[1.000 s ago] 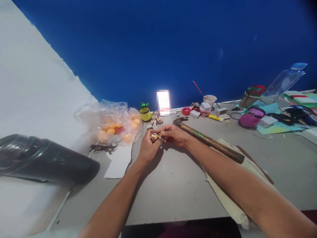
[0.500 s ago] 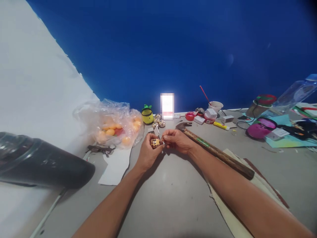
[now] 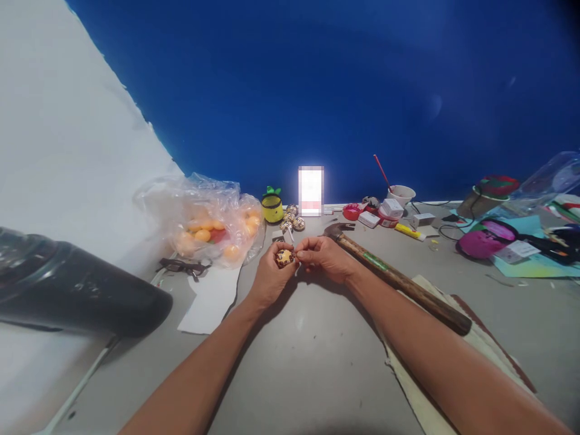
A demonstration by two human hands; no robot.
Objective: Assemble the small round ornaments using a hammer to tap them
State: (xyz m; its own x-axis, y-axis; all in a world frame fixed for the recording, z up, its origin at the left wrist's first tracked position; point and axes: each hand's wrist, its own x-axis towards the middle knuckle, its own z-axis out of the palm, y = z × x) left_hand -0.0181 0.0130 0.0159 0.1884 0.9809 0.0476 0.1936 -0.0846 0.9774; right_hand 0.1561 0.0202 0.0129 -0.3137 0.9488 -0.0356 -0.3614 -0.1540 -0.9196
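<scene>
My left hand (image 3: 270, 272) is wrapped round a small yellow ball with dark shiny spots (image 3: 285, 258). At the ball's right side, the thumb and fingers of my right hand (image 3: 319, 257) are pinched together, touching or nearly touching it. Whatever lies between those fingertips is too small to make out. Just beyond the hands, a thin white stick (image 3: 289, 234) stands tilted by a small grey-white piece (image 3: 278, 236). Behind that sit several shiny gold-and-dark balls (image 3: 298, 224).
A claw hammer (image 3: 408, 284) lies close along my right forearm, partly on a cream cloth (image 3: 408, 368). At left are a plastic bag of orange balls (image 3: 212, 223), glasses (image 3: 183, 266) and a dark cylinder (image 3: 86, 290). A lit screen (image 3: 311, 188) leans on the blue wall.
The view has shifted slightly. My right fingertips have moved a little at the ball's side, and the ball looks slightly turned in my left hand.
</scene>
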